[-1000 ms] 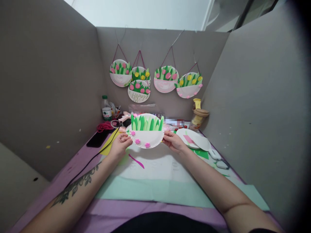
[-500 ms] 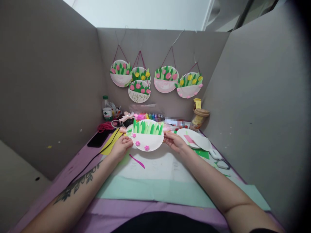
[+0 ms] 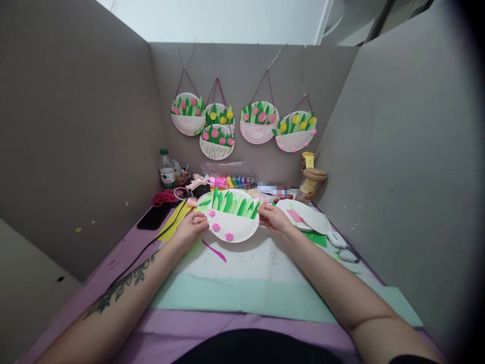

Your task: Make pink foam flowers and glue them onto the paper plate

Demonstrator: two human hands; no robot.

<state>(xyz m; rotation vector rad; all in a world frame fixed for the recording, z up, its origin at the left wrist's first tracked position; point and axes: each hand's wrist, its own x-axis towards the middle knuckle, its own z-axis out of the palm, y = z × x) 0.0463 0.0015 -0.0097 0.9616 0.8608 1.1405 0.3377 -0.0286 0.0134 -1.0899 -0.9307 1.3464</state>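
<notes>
Pinching it at both side rims, the person is holding a white paper-plate basket craft with green paper grass blades and three small pink flowers [image 3: 230, 218] just above the counter [image 3: 242, 263], near the middle of the work area. The left hand [image 3: 191, 227] is closed on the rim at about 9 o'clock of the plate, thumb on the front face beside the flowers; the right hand [image 3: 273, 218] is closed on the rim at about 3 o'clock. The plate is tilting back, its grass end leaning away toward 12 o'clock. It is looking very light and thin, likely flexing if squeezed hard, so the stiffer ridged rim is probably the best place to take hold; the grass blades would crease easily and the glued flowers could be knocked loose, so fingers are best kept off them. A pink plastic knife-shaped tool [image 3: 214, 251] is lying on the white sheet at 6 o'clock of the plate, just below it. A plain white paper plate with a pink strip [image 3: 303, 216] is sitting at 3 o'clock, beyond the right hand, and a black phone [image 3: 150, 217] is lying at 9 o'clock, well apart. Five finished plate baskets [image 3: 242, 124] are hanging on the grey back partition at 12 o'clock.
</notes>
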